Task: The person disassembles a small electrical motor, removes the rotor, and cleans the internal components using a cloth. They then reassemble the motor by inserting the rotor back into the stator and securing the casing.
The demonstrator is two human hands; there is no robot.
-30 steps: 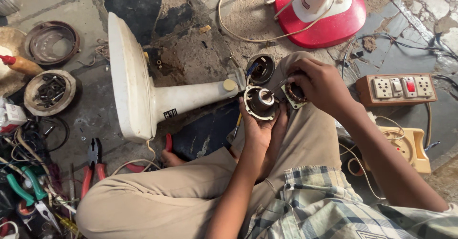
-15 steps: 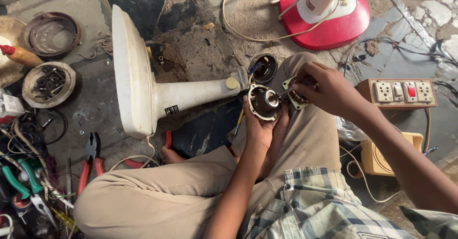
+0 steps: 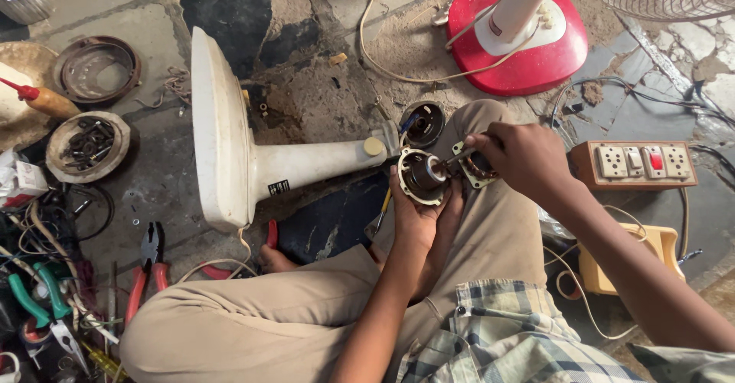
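- Far left of the grip, on the floor: green-handled cutters (image 3: pixel 34 300), red-handled pliers (image 3: pixel 145 272), a round tray of small metal parts (image 3: pixel 86 146), a rusty ring (image 3: pixel 96 69).
- Left of the grip: white pedestal fan stand (image 3: pixel 230 153) lying on its side, neck end pointing at the hands, close to them but not clearly touching.
- Left hand (image 3: pixel 421 215): palm up over the lap, fingers curled round the rim of the round motor housing (image 3: pixel 419 176), cupping it from below. Grip closed on the housing.
- Right hand (image 3: pixel 521 157): fingers pressed together around the stator core (image 3: pixel 476 167), held just right of the housing; a metal shaft bridges the two parts. Grip closed on the core.
- Just above the grip: second round black housing half (image 3: pixel 423 123) on the floor beside the knee.
- Handling, my read: housing and core are rigid metal, dense for their size, probably greasy. Hold by the outer rim or the lamination stack, keep off the copper windings and thin leads, as those look the fragile bit.
- Right of the grip: brown socket board (image 3: pixel 635 165), yellow box (image 3: pixel 635 264) with wires below it.
- Up and right: red fan base (image 3: pixel 528 46) with white pole.
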